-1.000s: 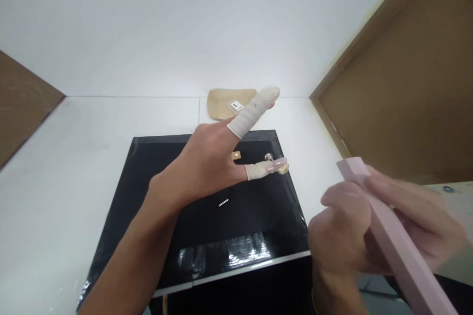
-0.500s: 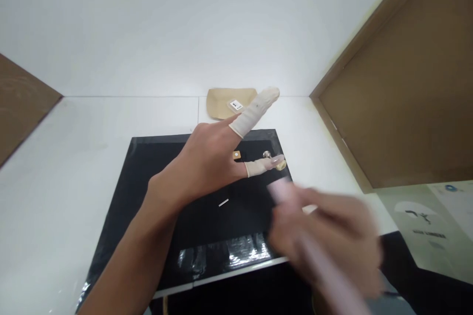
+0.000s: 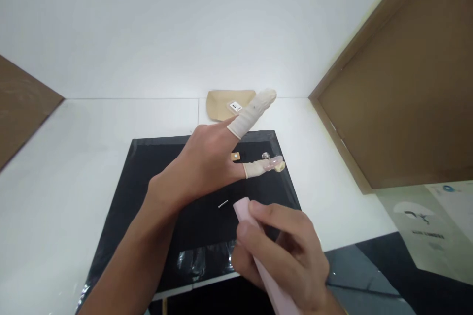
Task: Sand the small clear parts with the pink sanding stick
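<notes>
My left hand [image 3: 210,152] reaches over the black mat [image 3: 151,162] with index finger and thumb stretched wide apart, holding nothing. White finger cots cover both digits, and a long translucent pink nail [image 3: 274,162] shows at the thumb tip. My right hand [image 3: 291,256], lower right, grips a flat pale pink bar that looks like a nail file [image 3: 243,210]. Its free end points up and left, apart from the left thumb. Beside the thumb tip lie a small silver ball [image 3: 265,155] and a yellowish lump [image 3: 281,167], both partly hidden.
A thin metal rod [image 3: 223,204] and a small orange block with a white dot [image 3: 235,156] lie on the mat. Behind it is a brown paper tray [image 3: 218,103] holding a small labelled packet [image 3: 235,107]. A brown panel [image 3: 402,98] bounds the right side.
My right hand has moved left and slightly down with the pink nail file, and is no longer blurred. My left hand stays almost still.
</notes>
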Action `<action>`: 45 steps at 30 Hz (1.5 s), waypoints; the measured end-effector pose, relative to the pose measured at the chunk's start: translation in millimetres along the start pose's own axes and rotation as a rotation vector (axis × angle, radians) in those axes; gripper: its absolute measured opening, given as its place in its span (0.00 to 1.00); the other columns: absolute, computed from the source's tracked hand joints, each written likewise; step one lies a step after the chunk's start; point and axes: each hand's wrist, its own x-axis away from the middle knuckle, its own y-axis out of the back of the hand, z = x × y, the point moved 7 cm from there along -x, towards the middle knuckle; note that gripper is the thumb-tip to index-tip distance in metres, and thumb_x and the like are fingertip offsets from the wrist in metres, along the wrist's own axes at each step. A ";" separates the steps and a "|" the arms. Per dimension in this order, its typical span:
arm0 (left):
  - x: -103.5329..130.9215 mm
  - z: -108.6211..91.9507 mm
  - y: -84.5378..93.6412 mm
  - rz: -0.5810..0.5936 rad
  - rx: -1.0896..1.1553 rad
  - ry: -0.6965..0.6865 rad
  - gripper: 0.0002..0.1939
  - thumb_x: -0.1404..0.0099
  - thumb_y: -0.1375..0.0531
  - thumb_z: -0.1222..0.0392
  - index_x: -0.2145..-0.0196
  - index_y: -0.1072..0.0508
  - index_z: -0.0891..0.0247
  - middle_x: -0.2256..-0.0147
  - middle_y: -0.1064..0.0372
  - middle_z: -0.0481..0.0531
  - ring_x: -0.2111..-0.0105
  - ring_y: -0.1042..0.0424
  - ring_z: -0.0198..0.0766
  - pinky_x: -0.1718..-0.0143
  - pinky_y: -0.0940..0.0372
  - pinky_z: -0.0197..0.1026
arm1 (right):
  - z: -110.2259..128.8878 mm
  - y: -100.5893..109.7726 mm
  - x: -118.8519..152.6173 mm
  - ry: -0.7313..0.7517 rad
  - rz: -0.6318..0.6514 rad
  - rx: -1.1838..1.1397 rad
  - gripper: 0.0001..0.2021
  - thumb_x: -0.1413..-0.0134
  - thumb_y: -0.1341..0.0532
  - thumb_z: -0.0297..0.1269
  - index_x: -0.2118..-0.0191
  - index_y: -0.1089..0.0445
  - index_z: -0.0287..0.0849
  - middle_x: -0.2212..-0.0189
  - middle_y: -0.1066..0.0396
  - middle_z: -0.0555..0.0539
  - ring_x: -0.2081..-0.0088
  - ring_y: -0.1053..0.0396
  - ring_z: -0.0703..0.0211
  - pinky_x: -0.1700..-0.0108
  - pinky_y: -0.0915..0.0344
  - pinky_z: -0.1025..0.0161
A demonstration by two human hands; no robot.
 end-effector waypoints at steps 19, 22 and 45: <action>12.0 -20.1 -4.4 0.073 0.207 -0.058 0.49 0.31 0.36 0.38 0.23 0.58 0.39 0.29 0.38 0.40 0.43 0.22 0.45 0.42 0.23 0.47 | -91.9 55.1 -88.3 -0.722 0.930 -0.256 0.21 0.36 0.37 0.63 0.57 0.19 0.51 0.76 0.31 0.52 0.74 0.36 0.63 0.72 0.41 0.65; 11.7 -19.7 -5.4 0.077 0.214 -0.059 0.50 0.33 0.35 0.35 0.23 0.58 0.36 0.30 0.36 0.42 0.46 0.20 0.47 0.44 0.22 0.52 | -90.2 44.9 -90.7 -0.743 1.090 -0.325 0.19 0.38 0.34 0.61 0.54 0.18 0.52 0.67 0.25 0.49 0.71 0.35 0.63 0.72 0.41 0.65; 10.1 -18.2 -6.5 0.103 0.254 -0.059 0.50 0.32 0.33 0.38 0.23 0.56 0.37 0.30 0.34 0.45 0.52 0.18 0.44 0.46 0.20 0.50 | -85.6 29.2 -93.0 -0.844 1.158 -0.452 0.12 0.43 0.27 0.52 0.65 0.19 0.49 0.61 0.19 0.50 0.55 0.24 0.53 0.48 0.30 0.55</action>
